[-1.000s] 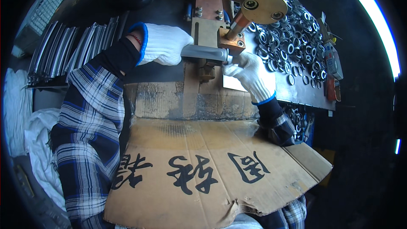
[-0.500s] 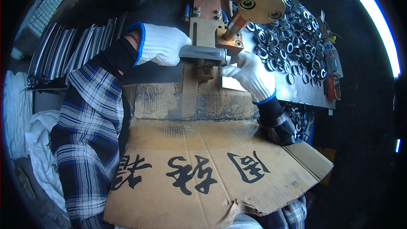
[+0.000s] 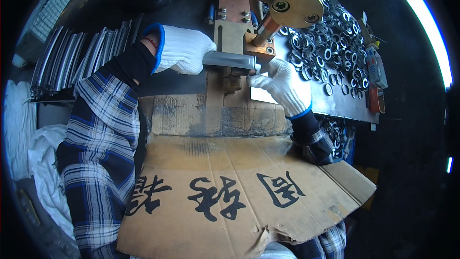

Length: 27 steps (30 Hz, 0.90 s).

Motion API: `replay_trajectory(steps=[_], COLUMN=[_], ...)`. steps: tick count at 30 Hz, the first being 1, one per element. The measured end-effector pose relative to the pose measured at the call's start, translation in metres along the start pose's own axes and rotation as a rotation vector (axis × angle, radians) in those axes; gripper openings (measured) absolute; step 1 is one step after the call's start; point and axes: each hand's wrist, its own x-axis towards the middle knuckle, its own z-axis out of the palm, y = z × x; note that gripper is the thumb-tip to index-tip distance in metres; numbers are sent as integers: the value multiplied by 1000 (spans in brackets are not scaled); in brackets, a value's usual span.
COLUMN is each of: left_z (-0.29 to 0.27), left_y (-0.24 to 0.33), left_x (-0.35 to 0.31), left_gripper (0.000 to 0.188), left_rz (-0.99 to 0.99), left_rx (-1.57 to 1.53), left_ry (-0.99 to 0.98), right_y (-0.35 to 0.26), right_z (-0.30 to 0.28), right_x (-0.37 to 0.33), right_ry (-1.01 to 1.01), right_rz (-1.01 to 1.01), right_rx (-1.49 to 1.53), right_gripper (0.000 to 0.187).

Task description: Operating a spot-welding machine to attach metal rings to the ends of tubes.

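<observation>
A smooth grey metal tube (image 3: 229, 60) lies level across the machine, under a copper electrode block (image 3: 260, 46). My left hand (image 3: 184, 50), in a white knit glove with a blue cuff, is closed around the tube's left end. At the other end, my gloved right hand (image 3: 286, 86) is closed with thumb and fingers against the tube's tip. A small ring-like collar (image 3: 254, 69) shows there, partly hidden by the fingers. Beneath the tube sits a brass-coloured lower fitting (image 3: 233, 84).
A thick copper arm with a round brass head (image 3: 294, 7) hangs above my right hand. Many loose metal rings (image 3: 330, 43) are heaped on the right table. Long curved metal pieces (image 3: 62, 62) stand at left. Cardboard (image 3: 249, 163) with black brush marks covers my lap.
</observation>
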Motion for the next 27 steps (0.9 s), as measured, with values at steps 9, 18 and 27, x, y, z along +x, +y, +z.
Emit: replay_trajectory(steps=[9, 18, 27], left_z=[6, 0, -2], left_y=[-7, -3, -4], left_x=[4, 0, -5], left_gripper=[25, 23, 35], left_rz=[31, 44, -59], left_rx=[-15, 4, -88], left_ry=[44, 17, -74], right_y=[2, 3, 1], right_z=[2, -1, 1], right_x=[0, 1, -2], right_ry=[-10, -66, -124], right_rz=[27, 44, -63], right_rx=[81, 116, 325], right_gripper=[35, 37, 30])
